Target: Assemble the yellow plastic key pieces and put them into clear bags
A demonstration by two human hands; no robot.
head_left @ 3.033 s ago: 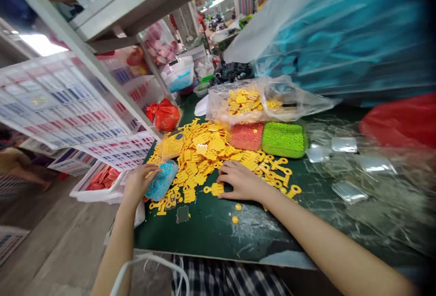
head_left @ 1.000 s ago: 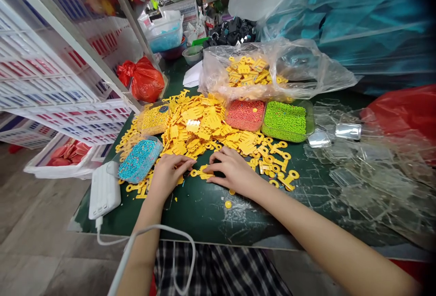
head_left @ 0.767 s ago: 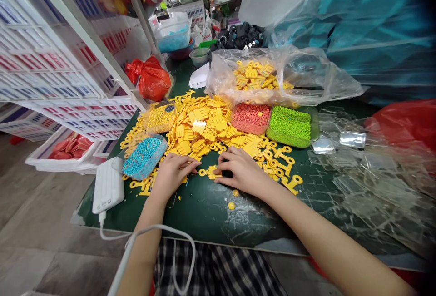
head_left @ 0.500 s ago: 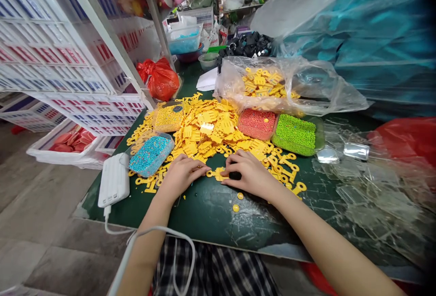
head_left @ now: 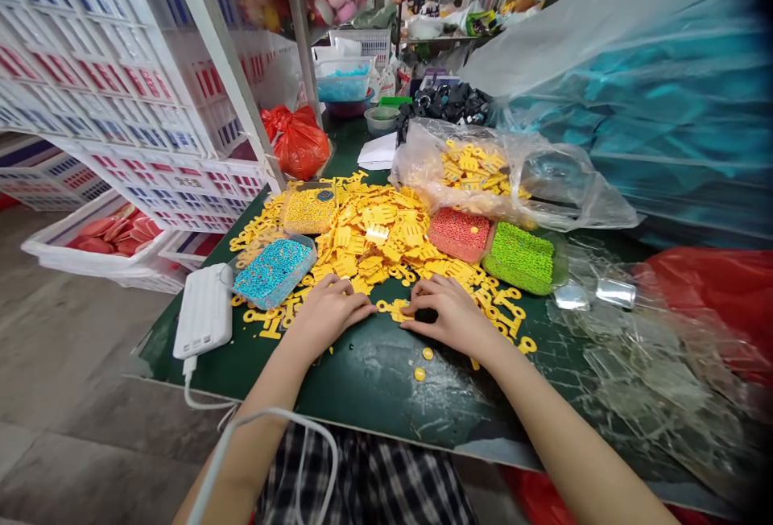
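Note:
On the green tabletop in front of the heap, a small yellow plastic piece [head_left: 395,310] with a ring at one end lies flat between my hands. My right hand [head_left: 450,316] pinches its right end with thumb and fingertips; a dark patch shows inside the curl of the fingers. My left hand [head_left: 329,312] has its thumb and forefinger pressed together close to the ring, and whatever they may hold is too small to make out. Behind both hands spreads a heap of similar yellow plastic pieces [head_left: 378,227]. Two yellow discs [head_left: 419,374] lie below my right hand.
Tubs of blue beads [head_left: 274,267], yellow beads [head_left: 309,211], red beads [head_left: 460,233] and green beads [head_left: 519,255] surround the heap. A white power bank [head_left: 204,310] with a cable sits left. Clear plastic pieces [head_left: 646,364] cover the right side; a clear bag [head_left: 555,179] lies behind.
The view has tilted up and shifted slightly. Both hands stay around the same yellow piece, with the right hand's fingers a little more spread in their curl.

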